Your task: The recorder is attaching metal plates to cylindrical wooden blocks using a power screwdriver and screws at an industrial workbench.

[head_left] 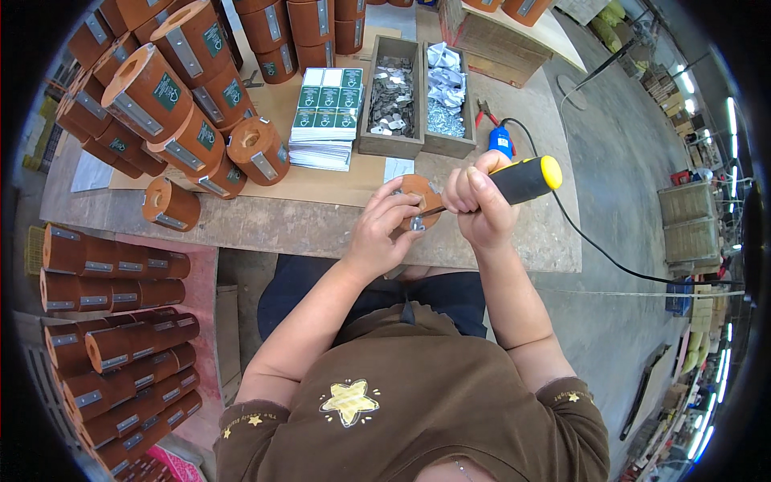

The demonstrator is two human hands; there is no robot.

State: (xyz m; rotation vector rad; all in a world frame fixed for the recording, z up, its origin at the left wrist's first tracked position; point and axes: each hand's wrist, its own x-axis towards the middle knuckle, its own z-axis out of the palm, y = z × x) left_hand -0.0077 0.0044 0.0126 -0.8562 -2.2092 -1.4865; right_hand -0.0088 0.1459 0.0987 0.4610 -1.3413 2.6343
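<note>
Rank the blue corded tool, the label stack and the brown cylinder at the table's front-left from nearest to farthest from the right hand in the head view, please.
1. Blue corded tool: just beyond the right hand.
2. Label stack: left, farther back.
3. Brown cylinder: far left, near the front edge.

"By the far right corner of the surface [542, 241]?"
"Wooden stand [494, 60] under a pale board [556, 36]."
"And past the right edge?"
"Grey, smooth floor [602, 337], running out to stacked wooden crates [689, 213]."
"Any light?"
"Bright white tube lamps [732, 116] in rows, well beyond that same edge."
</note>
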